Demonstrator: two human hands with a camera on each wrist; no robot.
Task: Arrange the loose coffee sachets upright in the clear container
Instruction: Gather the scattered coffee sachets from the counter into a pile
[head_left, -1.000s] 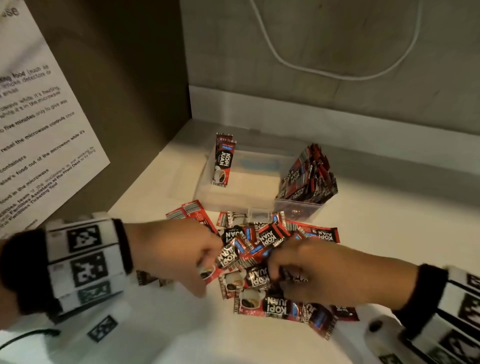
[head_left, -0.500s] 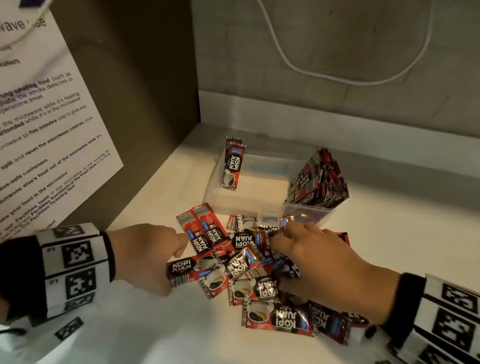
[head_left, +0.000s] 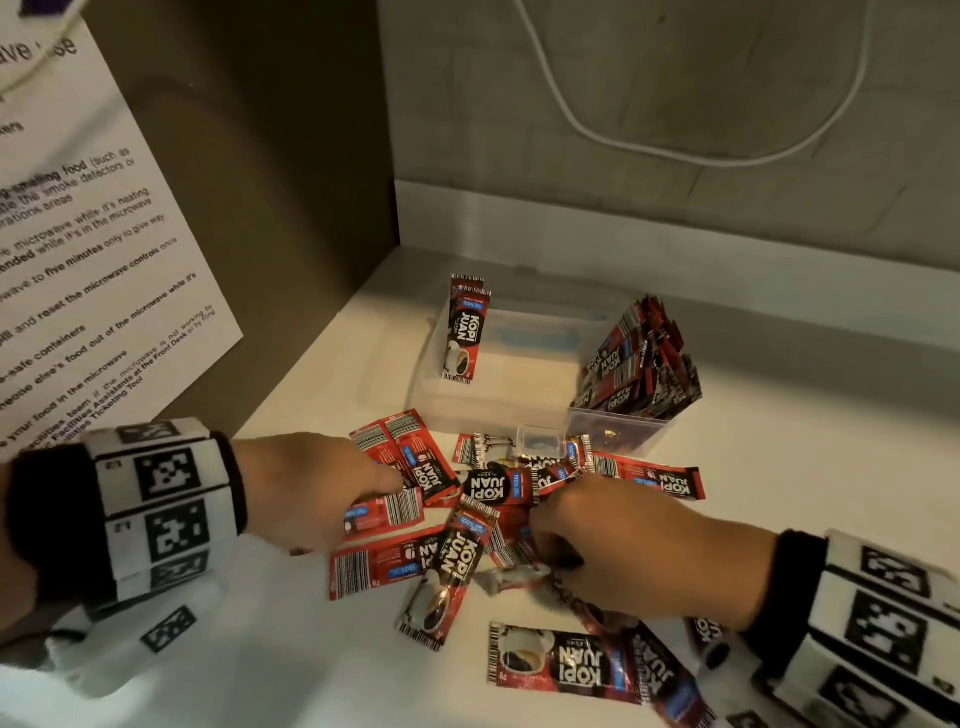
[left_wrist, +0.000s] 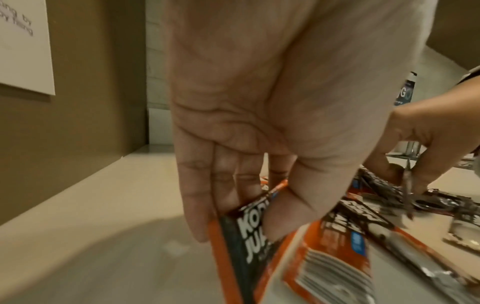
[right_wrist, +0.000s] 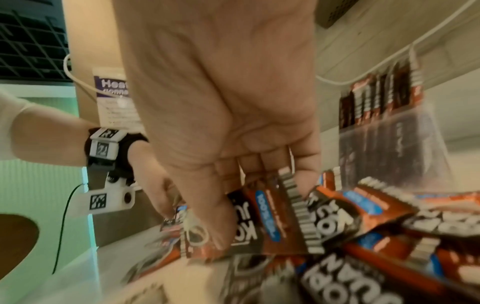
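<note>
Several loose red-and-black coffee sachets (head_left: 488, 488) lie in a heap on the white counter, in front of the clear container (head_left: 498, 400). Inside it a bundle of sachets (head_left: 641, 364) stands at the right end, and two sachets (head_left: 465, 332) lean upright at the left end. My left hand (head_left: 384, 499) is at the heap's left edge; the left wrist view shows its thumb and fingers (left_wrist: 197, 216) pinching a sachet (left_wrist: 249, 246). My right hand (head_left: 540, 535) is on the heap's right side, and its thumb and fingers grip a few sachets (right_wrist: 262, 218).
A brown side wall with a printed paper notice (head_left: 93, 270) closes the left. The grey back wall carries a looping white cable (head_left: 675, 150). More sachets (head_left: 561, 660) lie near the counter's front, under my right wrist.
My right hand has drawn back from the container's front edge into the heap and gathered sachets. My left hand has stayed at the left edge, and the sachets near it have shifted.
</note>
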